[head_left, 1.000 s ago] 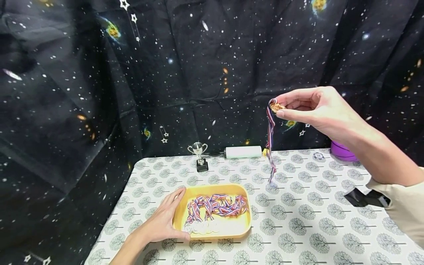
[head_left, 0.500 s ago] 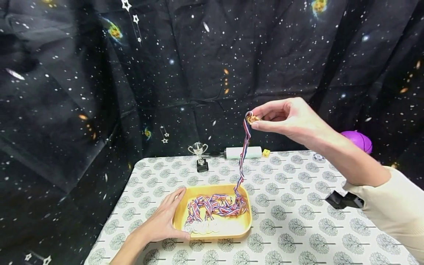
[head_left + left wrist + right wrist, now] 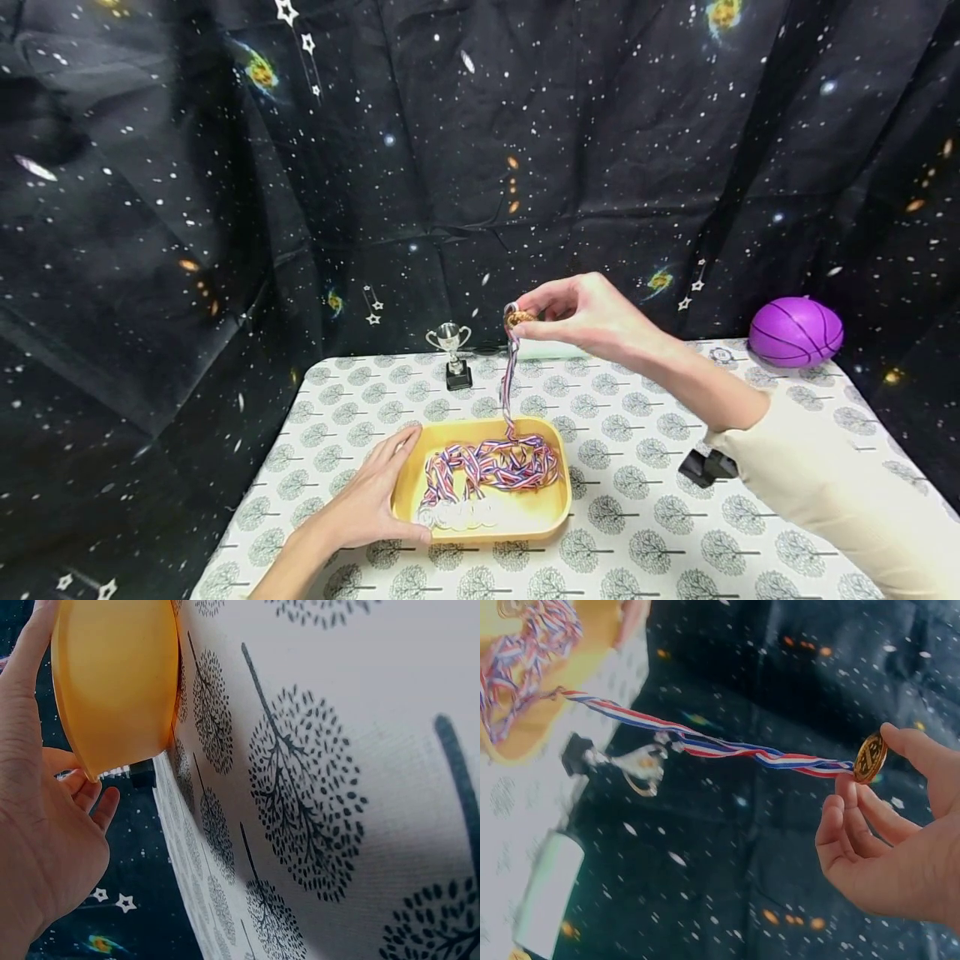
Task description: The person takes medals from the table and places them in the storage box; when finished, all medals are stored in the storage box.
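Observation:
My right hand (image 3: 607,321) pinches a gold medal (image 3: 520,317) between thumb and fingers above the yellow tray (image 3: 536,523). From the medal a red, white and blue ribbon (image 3: 507,387) hangs down, its lower end reaching into the tray. Bunched striped ribbons (image 3: 487,467) and several pale medals (image 3: 457,515) lie inside the tray, the medals along its front left. With thumb at the front corner and fingers at the back, my left hand (image 3: 367,500) holds the tray's left end. The left wrist view shows fingers around the tray's rim (image 3: 120,675).
Behind the tray stands a small silver trophy cup (image 3: 450,358) on a black base. A white cylinder (image 3: 551,349) lies at the table's back edge, partly behind the right hand. A purple basketball (image 3: 797,332) sits at the back right near a round token (image 3: 722,355).
My right hand has carried the gold medal left and down, from right of the tray to above it. Its ribbon now trails into the tray. The left hand and tray stay put.

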`<act>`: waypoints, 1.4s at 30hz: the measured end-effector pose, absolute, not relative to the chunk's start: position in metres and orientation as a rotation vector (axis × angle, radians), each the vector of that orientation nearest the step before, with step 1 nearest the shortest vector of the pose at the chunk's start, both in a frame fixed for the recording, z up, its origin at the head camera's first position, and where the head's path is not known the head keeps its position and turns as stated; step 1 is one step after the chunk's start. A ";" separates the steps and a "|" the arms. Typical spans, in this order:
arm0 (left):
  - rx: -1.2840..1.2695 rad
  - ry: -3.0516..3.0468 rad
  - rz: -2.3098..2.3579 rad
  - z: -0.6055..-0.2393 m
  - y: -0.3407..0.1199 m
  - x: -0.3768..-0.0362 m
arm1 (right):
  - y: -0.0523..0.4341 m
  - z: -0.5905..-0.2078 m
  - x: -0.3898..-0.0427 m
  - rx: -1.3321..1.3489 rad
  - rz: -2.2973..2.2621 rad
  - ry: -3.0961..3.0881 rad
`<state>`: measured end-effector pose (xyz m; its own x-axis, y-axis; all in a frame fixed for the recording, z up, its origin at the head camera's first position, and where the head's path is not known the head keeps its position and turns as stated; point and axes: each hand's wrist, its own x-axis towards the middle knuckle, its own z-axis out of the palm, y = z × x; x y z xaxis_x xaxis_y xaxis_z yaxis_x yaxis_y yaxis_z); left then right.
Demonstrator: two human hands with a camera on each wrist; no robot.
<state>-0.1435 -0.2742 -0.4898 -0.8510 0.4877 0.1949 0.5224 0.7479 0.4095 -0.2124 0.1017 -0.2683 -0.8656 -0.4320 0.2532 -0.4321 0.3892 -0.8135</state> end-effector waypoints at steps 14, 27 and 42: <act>-0.816 -2.880 -0.720 -0.490 -0.274 -0.144 | 0.063 -0.355 -0.205 0.893 1.459 -2.799; -0.805 -2.894 -0.716 -0.492 -0.274 -0.144 | 0.055 -0.432 -0.191 0.978 1.333 -2.847; -0.785 -2.908 -0.737 -0.490 -0.273 -0.143 | 0.049 -0.480 -0.173 1.171 0.683 -2.894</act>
<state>-0.1435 -0.2727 -0.4900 -0.8711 0.4650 0.1579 0.4840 0.7589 0.4356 -0.1726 0.0492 -0.4804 -0.7300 -0.6749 0.1075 -0.6518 0.6402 -0.4066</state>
